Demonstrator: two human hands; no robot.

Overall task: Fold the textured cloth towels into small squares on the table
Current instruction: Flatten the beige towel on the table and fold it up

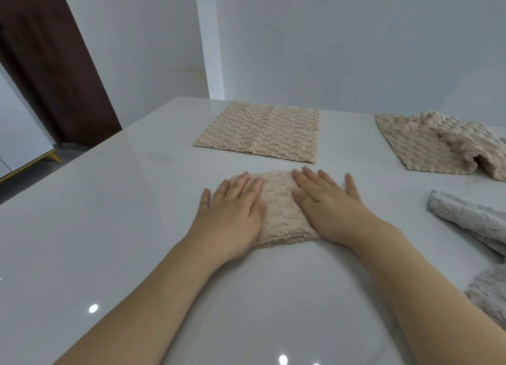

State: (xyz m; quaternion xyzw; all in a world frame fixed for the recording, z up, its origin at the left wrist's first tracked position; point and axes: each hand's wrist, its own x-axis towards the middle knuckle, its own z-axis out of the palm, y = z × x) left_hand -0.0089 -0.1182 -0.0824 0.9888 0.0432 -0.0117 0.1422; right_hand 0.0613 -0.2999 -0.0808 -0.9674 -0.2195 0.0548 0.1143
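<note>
Two hands pressing a folded beige towel on a glossy white table.

Head view: left hand [232, 211] and right hand [325, 203] flat, fingers straight and spread, resting on either side of small folded towel [279, 208] near middle of table [109, 214]. Beyond it, beige towel laid flat [260, 132]; far right, rumpled beige towel [438, 145]; right edge, grey towels [471, 219].

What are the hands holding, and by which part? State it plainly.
Nothing is gripped. The left hand and right hand lie flat, fingers straight, pressing the left and right sides of the folded beige towel onto the table.
</note>
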